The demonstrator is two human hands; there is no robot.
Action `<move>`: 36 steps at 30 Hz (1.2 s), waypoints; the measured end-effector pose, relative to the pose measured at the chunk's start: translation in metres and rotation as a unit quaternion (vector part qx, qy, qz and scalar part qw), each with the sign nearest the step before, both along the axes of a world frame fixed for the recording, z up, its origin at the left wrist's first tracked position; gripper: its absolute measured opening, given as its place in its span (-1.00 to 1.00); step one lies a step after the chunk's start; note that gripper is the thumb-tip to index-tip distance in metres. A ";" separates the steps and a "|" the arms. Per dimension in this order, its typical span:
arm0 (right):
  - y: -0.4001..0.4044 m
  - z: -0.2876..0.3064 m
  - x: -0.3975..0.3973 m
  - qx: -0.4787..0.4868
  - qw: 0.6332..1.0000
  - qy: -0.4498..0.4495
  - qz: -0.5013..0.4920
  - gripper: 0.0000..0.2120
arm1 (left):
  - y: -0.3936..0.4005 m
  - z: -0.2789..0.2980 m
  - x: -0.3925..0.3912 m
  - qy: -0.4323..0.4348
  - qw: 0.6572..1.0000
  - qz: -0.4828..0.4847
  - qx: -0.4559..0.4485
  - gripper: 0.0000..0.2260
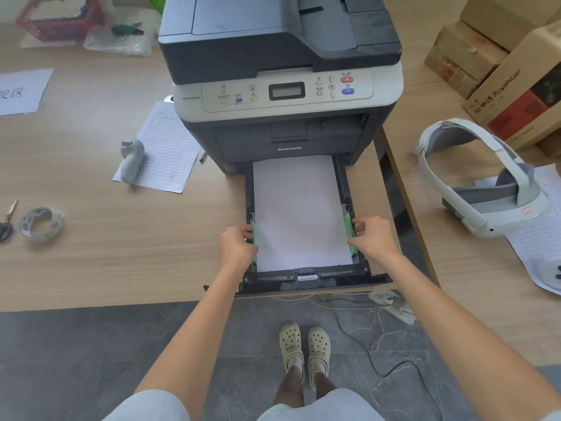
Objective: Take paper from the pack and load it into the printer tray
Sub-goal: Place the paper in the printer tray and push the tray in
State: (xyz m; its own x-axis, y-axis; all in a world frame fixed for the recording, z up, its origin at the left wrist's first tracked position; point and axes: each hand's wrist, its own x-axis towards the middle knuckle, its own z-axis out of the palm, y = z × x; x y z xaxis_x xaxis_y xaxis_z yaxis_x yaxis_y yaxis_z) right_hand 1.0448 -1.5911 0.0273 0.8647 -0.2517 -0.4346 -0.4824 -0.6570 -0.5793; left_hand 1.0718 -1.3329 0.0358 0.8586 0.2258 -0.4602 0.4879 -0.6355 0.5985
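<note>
Now paper (299,212) flat in tray (306,281); left hand (236,244), right hand (372,235) pinching green guides (348,230).

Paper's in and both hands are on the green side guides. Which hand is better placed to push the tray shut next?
Neither clearly: the left hand and right hand sit level on opposite green guides of the open tray. Probably use both.

Paper's (299,208) far end hidden inside printer (282,86) — basket (57,19) blurred.

1 printer (282,71), 1 tray (303,281), 2 hands (left (236,247), right (375,238)), 2 green guides, 1 headset (473,183), 3 cardboard boxes, 1 tape roll (41,223).
</note>
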 end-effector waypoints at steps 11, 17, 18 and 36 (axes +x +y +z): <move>-0.064 0.009 -0.079 0.031 0.997 -0.062 -0.046 -0.67 | 0.088 0.009 -0.081 -0.116 0.992 -0.002 -0.040 -0.53; -0.046 -0.007 -0.137 0.106 0.987 -0.046 -0.109 -0.53 | 0.083 -0.012 -0.143 -0.084 0.979 0.112 -0.146 -0.41; -0.038 -0.008 -0.142 0.117 0.986 -0.043 -0.110 -0.48 | 0.077 -0.015 -0.148 -0.078 0.976 0.123 -0.161 -0.38; 0.012 -0.016 -0.129 0.067 0.963 -0.111 -0.236 -0.32 | 0.038 -0.023 -0.128 -0.119 0.939 0.276 -0.168 -0.45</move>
